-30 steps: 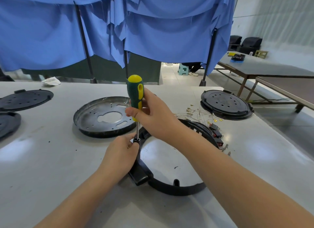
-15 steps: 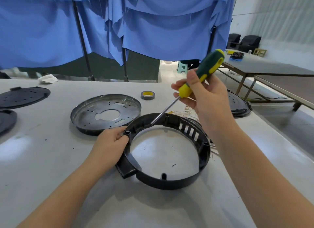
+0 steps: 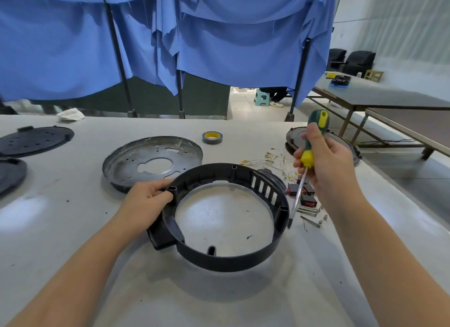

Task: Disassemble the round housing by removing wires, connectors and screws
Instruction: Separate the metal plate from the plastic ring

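The round black plastic housing ring point(image 3: 233, 259) lies on the grey table in front of me. My left hand point(image 3: 146, 202) grips its left rim beside a screw post. My right hand point(image 3: 326, 166) holds a green and yellow screwdriver point(image 3: 307, 156) upright to the right of the ring. Its tip points down, just outside the ring's right wall. Loose screws point(image 3: 309, 211), red and black connectors point(image 3: 307, 200) and thin wires point(image 3: 270, 158) lie on the table right of the ring.
A metal disc point(image 3: 152, 162) with holes sits behind the ring on the left. A tape roll point(image 3: 212, 138) lies further back. Black round covers rest at the far left point(image 3: 34, 141) and behind my right hand point(image 3: 295, 136). Blue cloth hangs behind the table.
My right hand has swung the screwdriver from the ring's left screw post, up and over to the right side, tip now down by the right wall. My left hand keeps its grip.
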`<state>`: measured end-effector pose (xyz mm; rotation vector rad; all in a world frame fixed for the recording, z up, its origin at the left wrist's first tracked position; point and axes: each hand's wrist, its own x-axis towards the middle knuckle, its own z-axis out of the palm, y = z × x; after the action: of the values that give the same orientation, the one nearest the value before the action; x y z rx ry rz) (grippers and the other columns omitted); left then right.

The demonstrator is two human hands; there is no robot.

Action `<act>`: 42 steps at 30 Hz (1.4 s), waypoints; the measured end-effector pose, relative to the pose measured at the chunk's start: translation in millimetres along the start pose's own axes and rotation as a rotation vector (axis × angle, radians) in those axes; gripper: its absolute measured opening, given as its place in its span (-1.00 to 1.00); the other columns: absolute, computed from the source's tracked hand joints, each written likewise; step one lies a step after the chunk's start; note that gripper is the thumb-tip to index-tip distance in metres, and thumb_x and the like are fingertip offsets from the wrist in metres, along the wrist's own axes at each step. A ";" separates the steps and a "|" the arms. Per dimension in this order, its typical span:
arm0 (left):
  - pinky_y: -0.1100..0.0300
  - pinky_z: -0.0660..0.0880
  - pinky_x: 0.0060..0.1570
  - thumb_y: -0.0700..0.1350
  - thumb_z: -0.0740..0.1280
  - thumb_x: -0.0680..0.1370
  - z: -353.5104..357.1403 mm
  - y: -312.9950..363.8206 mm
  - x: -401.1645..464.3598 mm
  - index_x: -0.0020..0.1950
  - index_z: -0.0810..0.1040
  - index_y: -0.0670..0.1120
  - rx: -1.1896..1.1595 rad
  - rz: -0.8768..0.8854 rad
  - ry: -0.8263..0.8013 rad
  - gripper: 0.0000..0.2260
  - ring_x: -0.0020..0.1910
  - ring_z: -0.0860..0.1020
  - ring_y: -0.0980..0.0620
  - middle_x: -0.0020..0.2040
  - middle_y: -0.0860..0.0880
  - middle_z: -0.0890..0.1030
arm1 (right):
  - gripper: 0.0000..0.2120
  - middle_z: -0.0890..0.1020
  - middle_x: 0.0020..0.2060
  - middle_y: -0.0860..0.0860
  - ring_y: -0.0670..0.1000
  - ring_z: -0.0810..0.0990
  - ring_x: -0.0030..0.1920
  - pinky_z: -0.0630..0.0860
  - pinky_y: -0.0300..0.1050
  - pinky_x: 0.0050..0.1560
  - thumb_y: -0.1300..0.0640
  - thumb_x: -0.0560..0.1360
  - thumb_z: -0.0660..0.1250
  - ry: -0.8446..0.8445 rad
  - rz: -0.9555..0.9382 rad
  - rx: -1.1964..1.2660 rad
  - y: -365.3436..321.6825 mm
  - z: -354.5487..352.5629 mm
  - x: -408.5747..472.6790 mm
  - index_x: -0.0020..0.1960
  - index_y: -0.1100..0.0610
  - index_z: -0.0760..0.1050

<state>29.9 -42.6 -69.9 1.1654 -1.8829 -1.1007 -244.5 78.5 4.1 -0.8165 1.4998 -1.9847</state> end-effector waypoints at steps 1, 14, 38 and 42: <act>-0.13 0.51 0.18 -0.31 0.25 0.51 -0.2 -0.5 0.2 -0.07 0.68 0.29 -0.018 -0.009 -0.003 -0.53 -0.03 0.66 -0.20 -0.12 -0.15 0.72 | -0.63 0.60 -0.47 -0.02 -0.08 0.53 -0.50 0.45 -0.28 -0.52 -0.17 0.51 0.30 0.006 0.022 -0.013 3.0 -3.8 1.5 -0.03 0.16 0.53; -0.10 0.53 0.09 -0.10 0.31 0.40 -1.3 -5.5 1.9 -0.11 0.63 0.37 0.014 -0.031 0.011 -0.68 -0.26 0.56 -0.01 -0.21 -0.29 0.66 | -0.88 0.65 -0.33 0.16 -0.02 0.66 -0.44 0.54 -0.26 -0.49 0.19 0.53 0.34 -0.022 0.265 -0.328 31.1 -27.4 18.7 -0.13 0.25 0.55; 0.22 0.32 -0.40 -0.26 0.28 0.47 -5.3 -9.3 3.3 0.20 0.56 0.08 0.256 0.058 0.027 -0.63 -0.60 0.28 0.15 -0.62 0.03 0.37 | -0.64 0.59 -0.13 0.04 0.10 0.53 -0.05 0.36 -0.10 -0.14 -0.04 0.50 0.28 -0.092 -0.149 -1.172 80.0 -30.5 11.4 0.24 0.07 0.36; 0.21 0.32 -0.40 -0.27 0.27 0.47 -5.7 -8.7 2.0 0.21 0.56 0.08 0.253 0.048 0.031 -0.61 -0.62 0.28 0.14 -0.63 0.04 0.35 | -0.67 0.60 -0.18 0.07 0.12 0.55 -0.10 0.42 -0.05 -0.17 -0.04 0.53 0.24 -0.128 -0.203 -1.220 81.8 -28.6 9.4 0.24 0.06 0.34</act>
<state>37.2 -48.4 -75.1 1.2595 -2.0583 -0.8308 -268.0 69.8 -79.4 -1.5358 2.5862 -0.8964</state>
